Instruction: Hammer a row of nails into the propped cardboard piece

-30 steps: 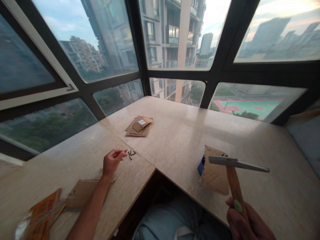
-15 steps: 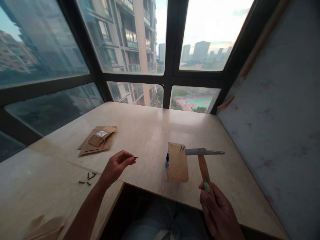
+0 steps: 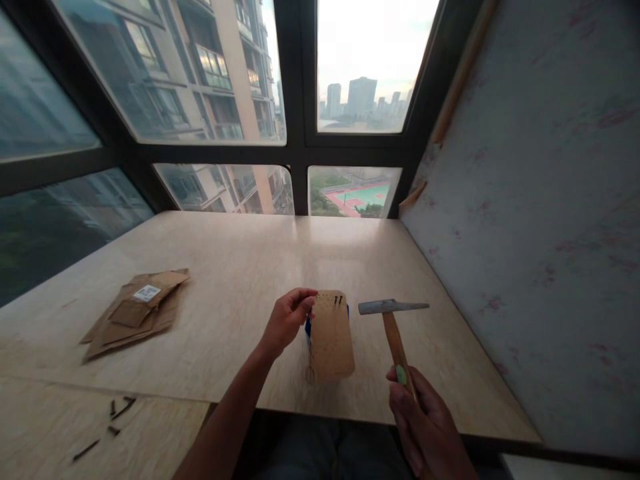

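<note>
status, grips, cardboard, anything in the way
Right grip holding hammer. Left grip at far left corner of cardboard, contents unclear. Two fasteners upright in it. Possibly in the way: left grip.

lol just one wooden-handled grey metal hammer [image 3: 387, 307], one tan rectangular cardboard panel [image 3: 333, 343], two thin dark metal fasteners [image 3: 341, 301] upright, at least four loose ones [image 3: 86, 451]
</note>
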Tool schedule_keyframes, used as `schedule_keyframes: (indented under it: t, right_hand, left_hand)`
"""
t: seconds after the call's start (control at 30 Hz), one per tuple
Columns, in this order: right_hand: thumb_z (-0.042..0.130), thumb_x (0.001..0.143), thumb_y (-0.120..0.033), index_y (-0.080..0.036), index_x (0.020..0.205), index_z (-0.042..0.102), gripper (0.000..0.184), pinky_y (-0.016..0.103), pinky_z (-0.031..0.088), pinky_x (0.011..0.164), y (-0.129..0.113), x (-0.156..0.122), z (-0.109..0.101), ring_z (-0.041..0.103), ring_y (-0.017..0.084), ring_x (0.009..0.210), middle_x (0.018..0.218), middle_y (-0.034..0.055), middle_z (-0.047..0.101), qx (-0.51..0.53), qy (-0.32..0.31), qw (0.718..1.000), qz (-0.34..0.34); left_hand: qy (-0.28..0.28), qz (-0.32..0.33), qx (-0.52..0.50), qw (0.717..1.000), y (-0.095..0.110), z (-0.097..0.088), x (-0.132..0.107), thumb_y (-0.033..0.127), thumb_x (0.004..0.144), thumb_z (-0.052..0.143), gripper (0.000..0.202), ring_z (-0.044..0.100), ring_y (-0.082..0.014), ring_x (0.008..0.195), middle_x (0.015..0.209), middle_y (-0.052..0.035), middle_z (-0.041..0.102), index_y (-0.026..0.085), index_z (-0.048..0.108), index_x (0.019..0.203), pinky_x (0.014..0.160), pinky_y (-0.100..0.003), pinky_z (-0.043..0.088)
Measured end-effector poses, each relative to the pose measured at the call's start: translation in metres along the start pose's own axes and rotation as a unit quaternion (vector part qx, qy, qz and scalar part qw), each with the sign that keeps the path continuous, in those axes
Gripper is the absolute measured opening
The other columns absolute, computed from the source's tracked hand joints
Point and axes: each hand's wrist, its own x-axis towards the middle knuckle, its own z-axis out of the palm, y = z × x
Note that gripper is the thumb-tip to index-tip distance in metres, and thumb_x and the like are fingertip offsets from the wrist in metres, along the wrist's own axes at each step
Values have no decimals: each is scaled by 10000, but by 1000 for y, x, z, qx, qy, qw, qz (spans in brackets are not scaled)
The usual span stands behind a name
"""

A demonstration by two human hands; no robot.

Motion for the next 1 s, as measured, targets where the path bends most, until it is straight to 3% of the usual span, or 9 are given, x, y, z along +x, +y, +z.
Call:
schedule_keyframes:
  t: [0.17, 0.27, 0.37, 0.53, 0.7, 0.87, 1.0]
  right_hand:
    - [582, 903, -620, -210, 984, 491, 428, 82, 194, 287, 3, 7, 1, 299, -6, 258, 481, -123, 462, -14, -27, 1000, 1]
    - [566, 922, -601, -206, 988, 489, 408, 79, 175, 296, 3, 12, 1, 289, -7, 257, 458, -128, 447, -18, -38, 999, -1]
    - [582, 912, -601, -204, 985, 497, 413, 79, 185, 293, 4, 15, 1, 288, -3, 257, 447, -132, 433, -16, -37, 999, 6]
    - [612, 888, -606, -203, 995, 517, 428, 81, 208, 279, 4, 17, 3, 306, 5, 254, 457, -125, 448, -8, -29, 999, 13]
    - [617, 887, -600, -208, 1003, 508, 423, 95, 226, 279, 3, 16, 4, 291, 14, 249, 440, -126, 447, -6, -29, 999, 13]
    - [619, 888, -595, -206, 1016, 491, 430, 93, 213, 280, 0, 13, 3, 287, 12, 246, 425, -134, 446, -16, -19, 1000, 10]
    - [624, 889, -591, -209, 1030, 487, 430, 94, 216, 269, 1, 13, 3, 272, 12, 238, 424, -135, 456, -5, -24, 1000, 12]
  left_hand:
    - [36, -54, -98, 993, -5, 3, 12, 373, 727, 794, 307, 552, -86, 566, 641, 5, 635, 125, 710, 887, 551, -204, 448]
    - [52, -85, -189, 977, -6, -2, 14, 284, 669, 860, 301, 615, -87, 643, 717, -11, 672, 120, 703, 866, 604, -190, 510]
    - [45, -116, -260, 958, -4, -8, 14, 157, 700, 840, 231, 654, -84, 679, 783, -30, 698, 111, 705, 883, 649, -181, 557]
    - [87, -193, -383, 899, 0, -15, 17, -46, 841, 616, 156, 710, -90, 757, 817, -57, 711, 91, 684, 872, 774, -168, 603]
    - [163, -258, -450, 839, -2, -18, 23, -9, 936, 470, 201, 724, -111, 709, 803, -78, 714, 89, 642, 969, 757, -195, 633]
    - [156, -293, -405, 852, -4, -35, 22, -71, 868, 398, 410, 759, -233, 878, 1002, -222, 713, 3, 519, 1253, 822, -302, 645]
    - [131, -284, -386, 868, -5, -50, 17, -137, 800, 356, 548, 742, -223, 995, 1125, -246, 689, -11, 468, 1320, 906, -260, 609]
